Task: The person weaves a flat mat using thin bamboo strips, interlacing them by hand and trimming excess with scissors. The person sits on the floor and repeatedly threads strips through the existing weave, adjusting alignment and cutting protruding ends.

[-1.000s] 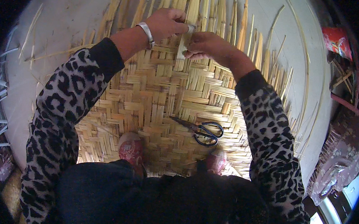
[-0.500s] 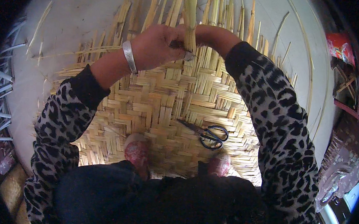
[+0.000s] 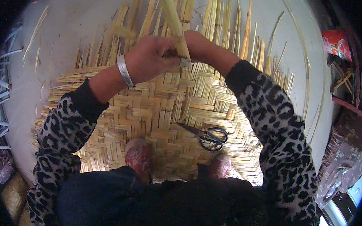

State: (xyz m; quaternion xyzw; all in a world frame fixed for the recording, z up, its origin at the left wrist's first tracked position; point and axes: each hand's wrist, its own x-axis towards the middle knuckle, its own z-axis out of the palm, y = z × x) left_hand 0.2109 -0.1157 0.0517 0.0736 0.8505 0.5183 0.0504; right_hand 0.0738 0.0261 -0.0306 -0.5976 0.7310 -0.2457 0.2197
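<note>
A thick, pale green-yellow cane strip (image 3: pixel 170 15) rises between my hands, its upper end leaning left and out of the picture. My left hand (image 3: pixel 151 57), with a silver bangle (image 3: pixel 124 70) at the wrist, is closed around its lower end. From the other side my right hand (image 3: pixel 201 47) grips the same strip, its fingers partly hidden behind it. Both hands are above the far part of a woven cane mat (image 3: pixel 144 106), whose loose strip ends fan out beyond them. A small silvery piece shows by the left fingertips; I cannot tell what it is.
Black-handled scissors (image 3: pixel 213 138) lie on the mat between my hands and my feet, blades toward the left. My shoes (image 3: pixel 137 155) stand on the mat. Loose strips (image 3: pixel 36 31) lie on the pale floor. A metal rack (image 3: pixel 2 89) is at left, a reddish shelf frame (image 3: pixel 351 107) at right.
The cane strip has tilted from nearly upright to leaning left. Both hands have come slightly nearer to me, still gripping it. A blurred pale piece now shows beyond my left hand.
</note>
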